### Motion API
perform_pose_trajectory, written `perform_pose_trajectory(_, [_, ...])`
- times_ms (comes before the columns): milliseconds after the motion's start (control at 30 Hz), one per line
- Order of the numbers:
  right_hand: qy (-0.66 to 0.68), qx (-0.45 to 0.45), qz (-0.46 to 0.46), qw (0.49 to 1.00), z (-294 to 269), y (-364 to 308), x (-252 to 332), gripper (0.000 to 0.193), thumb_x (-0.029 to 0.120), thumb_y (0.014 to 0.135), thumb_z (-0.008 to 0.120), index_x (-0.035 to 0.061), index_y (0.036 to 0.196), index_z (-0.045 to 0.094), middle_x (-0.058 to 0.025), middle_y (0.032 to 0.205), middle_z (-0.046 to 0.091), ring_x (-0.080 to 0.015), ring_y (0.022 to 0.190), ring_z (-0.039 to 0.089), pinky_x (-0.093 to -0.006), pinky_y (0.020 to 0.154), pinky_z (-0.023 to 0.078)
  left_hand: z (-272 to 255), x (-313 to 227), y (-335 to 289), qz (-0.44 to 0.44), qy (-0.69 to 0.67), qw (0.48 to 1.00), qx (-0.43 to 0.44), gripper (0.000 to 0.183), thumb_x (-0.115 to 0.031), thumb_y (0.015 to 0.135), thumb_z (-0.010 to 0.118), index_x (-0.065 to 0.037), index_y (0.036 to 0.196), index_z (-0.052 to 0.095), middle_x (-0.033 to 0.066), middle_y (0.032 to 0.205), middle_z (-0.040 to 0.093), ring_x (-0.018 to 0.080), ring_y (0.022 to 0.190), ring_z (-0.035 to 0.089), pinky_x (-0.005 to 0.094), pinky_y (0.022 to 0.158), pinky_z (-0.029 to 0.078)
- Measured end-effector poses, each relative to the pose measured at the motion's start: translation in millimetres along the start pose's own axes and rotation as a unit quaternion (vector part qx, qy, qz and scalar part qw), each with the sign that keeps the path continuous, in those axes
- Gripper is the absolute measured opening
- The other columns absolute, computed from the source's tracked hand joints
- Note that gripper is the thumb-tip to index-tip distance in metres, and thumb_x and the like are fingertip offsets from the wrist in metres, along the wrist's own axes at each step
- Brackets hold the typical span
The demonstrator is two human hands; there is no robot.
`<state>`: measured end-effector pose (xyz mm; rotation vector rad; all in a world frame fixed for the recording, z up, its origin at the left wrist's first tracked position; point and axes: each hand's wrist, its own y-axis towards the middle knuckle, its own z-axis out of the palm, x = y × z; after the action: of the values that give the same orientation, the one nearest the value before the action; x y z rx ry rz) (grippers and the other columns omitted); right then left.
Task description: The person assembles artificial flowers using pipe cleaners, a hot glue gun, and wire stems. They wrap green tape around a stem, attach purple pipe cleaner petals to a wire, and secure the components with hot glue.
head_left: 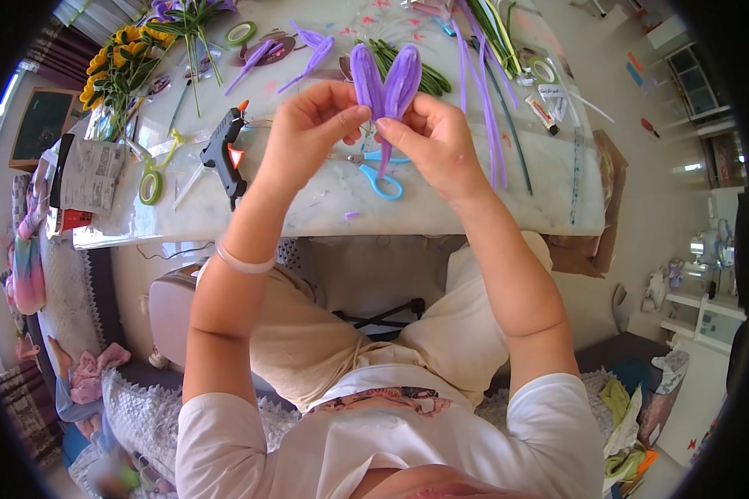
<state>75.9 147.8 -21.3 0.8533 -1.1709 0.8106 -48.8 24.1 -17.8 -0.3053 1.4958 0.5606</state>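
Observation:
Between my two hands, over the table, I hold a purple fuzzy pipe-cleaner flower piece (383,83) upright. Two rounded petals spread at its top, and a thin purple stem points down below my fingers. My left hand (329,121) pinches its left side with thumb and fingers. My right hand (429,137) grips the right petal near its base. Light-blue-handled scissors (381,183) lie on the table just below the piece, their blades partly hidden. Behind it rests a bundle of green pipe cleaners (431,80).
A black hot glue gun (225,150) and green tape (151,186) lie to the left on the marble-patterned table (300,218). Yellow flowers (125,58) stand far left. Other purple pieces (314,56) lie behind, purple strips (484,108) and a glue tube (541,115) to the right.

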Motion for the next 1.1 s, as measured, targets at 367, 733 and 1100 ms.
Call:
perform_pose_trajectory(367, [-0.137, -0.042, -0.032, 0.989, -3.9, 0.7, -0.6, 0.015, 0.006, 0.077, 0.064, -0.001, 0.09, 0.061, 0.001, 0.07, 0.058, -0.0037, 0.057, 0.047, -0.0203, 0.052, 0.038, -10.0, -17.9, 25.3, 0.045, 0.07, 0.996, -0.018, 0.019, -0.014, 0.082, 0.066, 0.002, 0.091, 0.065, -0.0019, 0.073, 0.06, 0.0026, 0.065, 0.048, 0.0176, 0.055, 0.036])
perform_pose_trajectory(733, [-0.079, 0.034, -0.038, 0.996, 1.7, -4.9, 5.4, 0.014, 0.01, 0.08, 0.067, 0.0, 0.089, 0.064, 0.0036, 0.07, 0.056, -0.0028, 0.061, 0.045, -0.0196, 0.054, 0.037, -9.2, -17.4, 16.2, -0.061, -0.096, 0.993, -0.01, 0.016, -0.015, 0.086, 0.059, 0.0, 0.083, 0.063, -0.0012, 0.068, 0.056, 0.0056, 0.059, 0.047, 0.0213, 0.057, 0.038])
perform_pose_trajectory(1100, [-0.05, 0.051, -0.053, 0.996, 3.8, -8.5, 13.4, 0.014, 0.01, 0.08, 0.067, -0.0002, 0.09, 0.065, 0.0036, 0.07, 0.056, -0.0026, 0.061, 0.045, -0.0188, 0.054, 0.037, -2.0, -24.9, 11.6, -0.064, -0.177, 0.978, -0.086, 0.022, -0.021, 0.084, 0.062, -0.001, 0.074, 0.061, -0.0007, 0.06, 0.05, 0.0065, 0.053, 0.039, 0.0206, 0.049, 0.03])
